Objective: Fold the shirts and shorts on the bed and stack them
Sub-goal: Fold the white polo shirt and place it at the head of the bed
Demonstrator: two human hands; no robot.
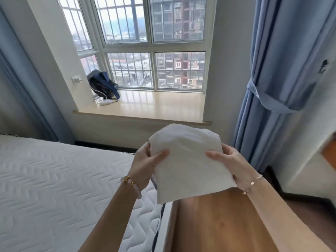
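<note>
White folded garment (187,164), kind unclear

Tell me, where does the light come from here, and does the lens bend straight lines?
Head view: daylight enters through the window, leaving pale glare on the sill. In the same view, the wide lens bows the curtain outward. The white garment, held by the left hand and right hand, looks soft, with faint shadows.

No readable text, no labels, no numbers — anywhere
</note>
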